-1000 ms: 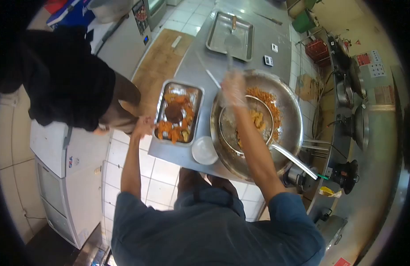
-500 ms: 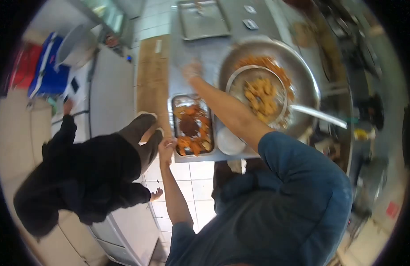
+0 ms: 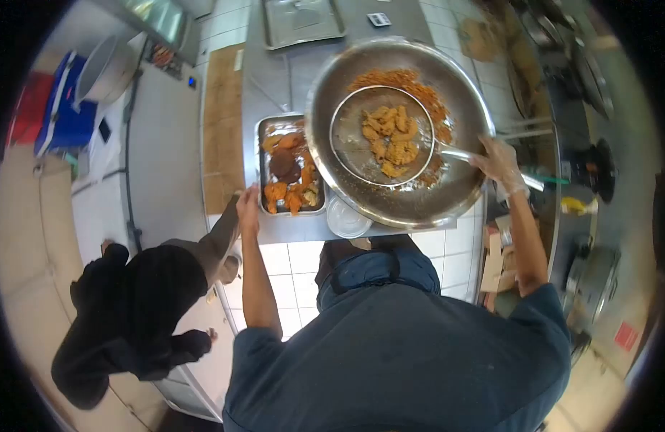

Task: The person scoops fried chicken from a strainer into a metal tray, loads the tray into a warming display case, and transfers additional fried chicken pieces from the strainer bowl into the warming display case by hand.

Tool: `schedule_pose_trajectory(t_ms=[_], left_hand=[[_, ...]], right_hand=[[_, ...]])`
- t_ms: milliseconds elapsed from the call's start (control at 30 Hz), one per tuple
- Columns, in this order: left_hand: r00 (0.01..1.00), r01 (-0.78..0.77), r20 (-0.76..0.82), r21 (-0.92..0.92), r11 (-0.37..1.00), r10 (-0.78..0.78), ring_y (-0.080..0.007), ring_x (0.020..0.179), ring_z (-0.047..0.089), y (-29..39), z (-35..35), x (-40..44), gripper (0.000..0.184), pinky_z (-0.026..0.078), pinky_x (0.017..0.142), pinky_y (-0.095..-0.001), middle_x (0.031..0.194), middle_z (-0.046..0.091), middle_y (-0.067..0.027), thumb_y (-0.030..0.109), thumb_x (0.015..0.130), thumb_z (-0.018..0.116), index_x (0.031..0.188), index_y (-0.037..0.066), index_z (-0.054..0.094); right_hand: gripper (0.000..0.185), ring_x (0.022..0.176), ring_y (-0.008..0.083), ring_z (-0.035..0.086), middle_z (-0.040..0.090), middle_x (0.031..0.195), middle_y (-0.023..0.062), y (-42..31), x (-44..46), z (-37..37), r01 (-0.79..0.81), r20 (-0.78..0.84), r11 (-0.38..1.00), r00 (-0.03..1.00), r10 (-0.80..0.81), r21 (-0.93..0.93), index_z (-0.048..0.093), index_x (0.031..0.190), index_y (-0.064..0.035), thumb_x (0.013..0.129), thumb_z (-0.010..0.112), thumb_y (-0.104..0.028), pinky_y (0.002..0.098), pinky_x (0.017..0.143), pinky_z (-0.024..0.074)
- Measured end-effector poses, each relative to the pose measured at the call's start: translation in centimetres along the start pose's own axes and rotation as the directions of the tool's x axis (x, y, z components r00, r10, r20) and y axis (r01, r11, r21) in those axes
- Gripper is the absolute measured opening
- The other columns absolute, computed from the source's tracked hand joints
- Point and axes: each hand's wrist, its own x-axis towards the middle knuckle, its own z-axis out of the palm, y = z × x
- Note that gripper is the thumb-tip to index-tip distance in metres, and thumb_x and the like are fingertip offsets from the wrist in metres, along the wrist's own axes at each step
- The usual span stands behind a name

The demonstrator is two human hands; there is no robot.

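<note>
My right hand (image 3: 499, 164), in a clear glove, is closed at the right rim of the big metal bowl (image 3: 325, 176), over the handle of the round strainer (image 3: 334, 147). Whether it grips the rim or the handle is hard to tell. Golden fried pieces (image 3: 390, 137) lie in the strainer, and orange-brown crumbs (image 3: 437, 108) around it in the bowl. At the left edge of a small metal tray (image 3: 259, 155), my bare left hand (image 3: 249, 207) has its fingers close together on the rim. Orange pieces (image 3: 276, 194) and a dark brown mound (image 3: 283, 164) are in that tray.
A round clear lid or container (image 3: 347, 217) stands at the table's front edge. Beyond are a larger metal tray (image 3: 304, 32), a thin metal tool (image 3: 266, 93) and a small black-and-white item (image 3: 378, 19). Another person in black (image 3: 149, 309) is at the left. Pans line the right.
My right hand has moved from beyond the small tray to the bowl's right rim, by the strainer handle. My left hand stays at the tray's left edge. The view has shifted.
</note>
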Motion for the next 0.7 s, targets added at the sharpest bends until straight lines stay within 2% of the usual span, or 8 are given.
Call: schedule_pose_trajectory(t_ms=[100,133,267,367,433,500,533,700], left_hand=[[0.787,-0.321,-0.491,0.192,0.927,0.374,-0.0105,0.080,0.054,0.2,2.5,-5.6,0.037,0.046,0.069,-0.0264,0.090,0.059,-0.0041,0.026,0.093,0.072,0.114,0.000,0.055],[0.713,-0.260,-0.616,0.211,0.942,0.335,-0.0139,0.085,0.057,1.1,3.9,-8.7,0.043,0.049,0.076,-0.0296,0.092,0.061,-0.0083,0.020,0.091,0.072,0.119,-0.004,0.050],[0.686,-0.057,-0.699,0.226,0.972,0.203,-0.0157,0.084,0.058,-2.4,7.2,-15.7,0.046,0.048,0.073,-0.0287,0.091,0.062,-0.0088,0.022,0.090,0.072,0.122,-0.003,0.050],[0.758,0.130,-0.650,0.084,0.988,-0.045,-0.0250,0.100,0.060,-4.6,5.0,-13.9,0.048,0.050,0.085,-0.0372,0.112,0.061,-0.0195,0.027,0.090,0.072,0.123,-0.003,0.053],[0.744,0.111,-0.666,0.192,0.975,0.047,-0.0257,0.096,0.062,-5.2,3.6,-12.8,0.045,0.050,0.085,-0.0377,0.105,0.065,-0.0191,0.028,0.091,0.070,0.121,-0.002,0.057],[0.778,0.058,-0.621,0.227,0.972,0.098,-0.0260,0.093,0.064,-1.5,4.1,-12.3,0.043,0.051,0.084,-0.0368,0.101,0.067,-0.0188,0.028,0.091,0.068,0.121,-0.002,0.058],[0.790,0.036,-0.596,0.276,0.961,0.141,-0.0257,0.088,0.066,-0.2,4.3,-12.3,0.040,0.052,0.079,-0.0360,0.097,0.069,-0.0186,0.027,0.092,0.067,0.120,-0.001,0.060],[0.952,-0.002,-0.298,0.214,0.977,0.067,-0.0188,0.081,0.066,-4.3,-0.4,-4.8,0.032,0.054,0.068,-0.0317,0.095,0.068,-0.0141,0.023,0.095,0.065,0.114,-0.002,0.064]], right_hand=[[0.060,0.105,0.0373,0.062,0.065,0.114,0.0194,2.2,0.2,1.0,0.046,0.317,0.998,0.948,-0.033,-0.033,0.067,0.118,-0.0067,0.072,0.078,-0.045,0.0467,0.094,0.0467],[0.058,0.103,0.0373,0.062,0.065,0.112,0.0195,2.8,0.5,1.1,0.070,0.403,0.997,0.914,-0.051,-0.034,0.069,0.116,-0.0078,0.072,0.077,-0.045,0.0469,0.093,0.0466],[0.055,0.104,0.0383,0.061,0.065,0.105,0.0220,3.7,1.7,1.3,0.205,0.510,0.976,0.833,-0.216,0.078,0.071,0.110,-0.0054,0.071,0.077,-0.043,0.0441,0.093,0.0473],[0.055,0.102,0.0396,0.062,0.066,0.099,0.0227,2.6,1.4,-1.7,0.244,0.506,0.959,0.815,-0.283,0.143,0.071,0.107,-0.0023,0.070,0.076,-0.043,0.0436,0.093,0.0484],[0.045,0.087,0.0294,0.068,0.069,0.096,0.0195,2.7,1.2,-0.6,-0.019,0.661,0.943,0.718,-0.218,0.332,0.066,0.115,0.0008,0.080,0.075,-0.027,0.0371,0.080,0.0552],[0.046,0.078,0.0221,0.069,0.069,0.097,0.0169,3.2,0.6,0.4,-0.456,0.809,0.716,0.525,-0.264,0.529,0.060,0.124,0.0034,0.085,0.074,-0.019,0.0312,0.070,0.0576],[0.050,0.066,0.0126,0.064,0.068,0.092,0.0115,1.1,-1.4,-1.2,-0.626,0.838,0.581,0.507,-0.204,0.520,0.048,0.132,0.0045,0.090,0.070,-0.011,0.0234,0.055,0.0538],[0.047,0.051,0.0065,0.049,0.063,0.085,0.0063,-4.2,-8.4,1.3,-0.793,0.788,0.150,0.527,-0.318,0.591,0.045,0.126,0.0005,0.089,0.071,-0.012,0.0216,0.042,0.0388]])
